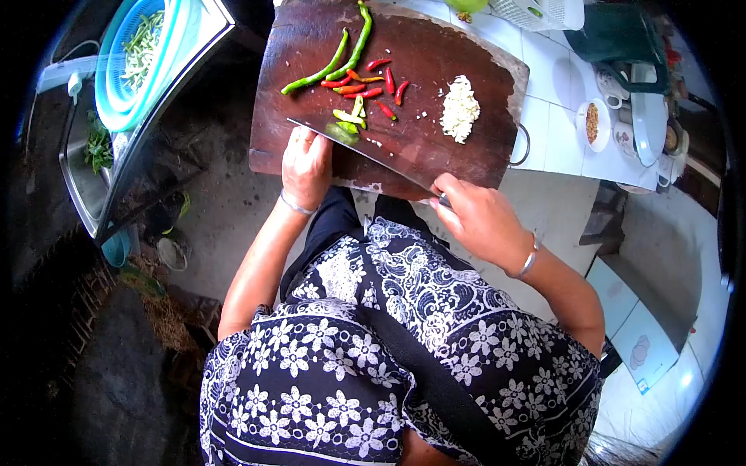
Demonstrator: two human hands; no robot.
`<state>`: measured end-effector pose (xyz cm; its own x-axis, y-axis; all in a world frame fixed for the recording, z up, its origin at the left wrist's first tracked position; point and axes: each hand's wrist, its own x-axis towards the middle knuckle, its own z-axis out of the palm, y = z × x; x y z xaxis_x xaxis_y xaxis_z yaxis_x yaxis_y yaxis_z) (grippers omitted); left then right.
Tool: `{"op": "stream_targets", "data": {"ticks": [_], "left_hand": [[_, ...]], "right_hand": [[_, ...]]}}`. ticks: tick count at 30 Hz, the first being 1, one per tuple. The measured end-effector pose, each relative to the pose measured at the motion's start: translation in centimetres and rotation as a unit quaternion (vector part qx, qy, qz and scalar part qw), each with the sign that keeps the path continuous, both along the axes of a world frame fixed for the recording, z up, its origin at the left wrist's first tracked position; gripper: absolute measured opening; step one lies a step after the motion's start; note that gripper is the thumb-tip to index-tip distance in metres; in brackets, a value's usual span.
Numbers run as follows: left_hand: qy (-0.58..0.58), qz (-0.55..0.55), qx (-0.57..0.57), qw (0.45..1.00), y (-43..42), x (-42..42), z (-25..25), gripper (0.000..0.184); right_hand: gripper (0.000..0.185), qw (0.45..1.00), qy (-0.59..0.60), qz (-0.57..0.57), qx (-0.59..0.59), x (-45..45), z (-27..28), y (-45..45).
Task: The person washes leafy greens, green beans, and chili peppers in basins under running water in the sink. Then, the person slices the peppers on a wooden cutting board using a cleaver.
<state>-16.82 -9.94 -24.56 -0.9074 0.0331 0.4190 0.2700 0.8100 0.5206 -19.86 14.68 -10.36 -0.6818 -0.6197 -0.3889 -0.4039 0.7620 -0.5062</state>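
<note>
My right hand (pixel 478 210) grips the handle of a kitchen knife (pixel 373 161), whose blade slants across the near part of a dark wooden cutting board (pixel 420 54). My left hand (pixel 307 167) lies by the blade's far end with fingers curled; what they hold, if anything, is hidden. Cut green pepper pieces (pixel 351 116) sit just beyond the blade. Several small red chilies (pixel 390 81) are scattered behind them. Two long green peppers (pixel 361 39) lie farther up at the left. A heap of chopped garlic (pixel 460 109), pale and fine, rests on the right side.
On the left, a blue basket (pixel 105 89) of cut green beans stands above a metal sink (pixel 74 167) with leafy greens. To the right, a small bowl (pixel 593 124) of brown bits, a white basket (pixel 536 12) and a dark green container (pixel 618 46) stand on the tiled counter.
</note>
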Motion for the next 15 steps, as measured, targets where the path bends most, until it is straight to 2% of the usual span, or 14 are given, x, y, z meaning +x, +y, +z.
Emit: {"op": "stream_targets", "data": {"ticks": [2,5,11,15], "left_hand": [[0.005,-0.007,0.006,1.000,-0.1,-0.1,0.1,0.023],[0.011,-0.007,0.006,1.000,-0.3,-0.3,0.4,0.023],[-0.022,0.009,0.007,1.000,-0.2,0.2,0.4,0.025],[-0.038,0.018,0.027,0.999,-0.2,0.3,-0.2,0.026]], "right_hand": [[0.020,1.000,-0.001,0.008,0.024,-0.4,-1.2,-0.7],[0.021,1.000,0.011,0.014,0.000,-1.0,-1.6,-1.2],[0.022,1.000,-0.011,-0.003,-0.024,0.0,0.4,-0.6],[0.022,0.999,-0.031,0.006,0.026,-0.5,0.3,-1.0]]}}
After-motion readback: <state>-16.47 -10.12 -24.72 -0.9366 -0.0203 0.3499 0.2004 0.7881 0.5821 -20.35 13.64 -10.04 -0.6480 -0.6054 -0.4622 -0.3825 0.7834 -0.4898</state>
